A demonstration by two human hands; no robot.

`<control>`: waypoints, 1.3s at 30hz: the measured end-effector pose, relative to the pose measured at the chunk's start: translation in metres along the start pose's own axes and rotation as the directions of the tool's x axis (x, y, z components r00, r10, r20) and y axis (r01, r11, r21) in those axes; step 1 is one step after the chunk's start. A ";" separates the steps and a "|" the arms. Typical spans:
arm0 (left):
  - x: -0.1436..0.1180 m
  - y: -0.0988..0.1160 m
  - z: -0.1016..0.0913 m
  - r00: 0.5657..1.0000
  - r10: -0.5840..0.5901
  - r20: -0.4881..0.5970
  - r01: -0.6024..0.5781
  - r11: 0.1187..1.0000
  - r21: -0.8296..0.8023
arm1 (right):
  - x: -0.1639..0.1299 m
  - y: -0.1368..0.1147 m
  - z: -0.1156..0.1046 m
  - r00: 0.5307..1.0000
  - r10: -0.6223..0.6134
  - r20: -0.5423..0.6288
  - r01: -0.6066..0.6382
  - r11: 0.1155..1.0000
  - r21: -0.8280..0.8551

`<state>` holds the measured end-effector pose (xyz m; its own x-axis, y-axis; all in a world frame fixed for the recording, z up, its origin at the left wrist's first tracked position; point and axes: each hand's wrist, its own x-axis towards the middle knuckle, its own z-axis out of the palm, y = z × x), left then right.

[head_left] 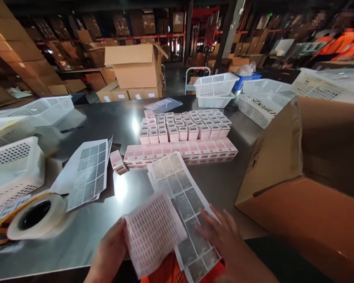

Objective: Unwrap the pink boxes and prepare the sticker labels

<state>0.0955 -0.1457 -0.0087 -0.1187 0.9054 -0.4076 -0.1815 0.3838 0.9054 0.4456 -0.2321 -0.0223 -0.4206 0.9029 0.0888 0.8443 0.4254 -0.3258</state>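
My left hand (111, 244) is closed on the left edge of a sheet of small labels (153, 232), printed in rows of short dark lines. Under and beyond it lie longer sheets of grey rectangular stickers (186, 204), reaching over the table's near edge. My right hand (220, 232) is at their right side, blurred, its fingers spread; whether it touches the paper I cannot tell. In front of the sheets runs a row of small pink-and-white boxes (191, 149), with a block of upright boxes (178, 133) behind. One single box (118, 161) stands at the row's left end.
More sticker sheets (91, 169) and a roll of clear tape (35, 220) lie left on the dark table (112, 118). White baskets (17, 165) line the left edge; others (216, 88) stand at the back. An open carton (271, 157) blocks the right side. People in orange are far right.
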 end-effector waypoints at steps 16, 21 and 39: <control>0.017 0.016 0.069 0.863 -0.280 0.420 0.446 0.811 -0.377 | 0.034 0.017 0.040 0.946 0.244 -0.214 -0.277 0.951 -0.140; 0.014 0.036 0.056 0.962 -0.163 0.221 0.231 0.916 -0.328 | 0.032 0.024 0.004 0.973 0.170 -0.159 -0.114 0.943 0.312; -0.020 0.019 0.019 0.972 0.186 -0.141 -0.157 0.969 0.192 | 0.087 -0.070 -0.003 0.937 0.343 0.069 -0.200 0.363 0.910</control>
<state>0.1131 -0.1532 0.0193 -0.2866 0.9263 -0.2446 0.0304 0.2640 0.9640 0.3505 -0.1828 0.0108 -0.1271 0.9875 -0.0934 0.0884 -0.0826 -0.9927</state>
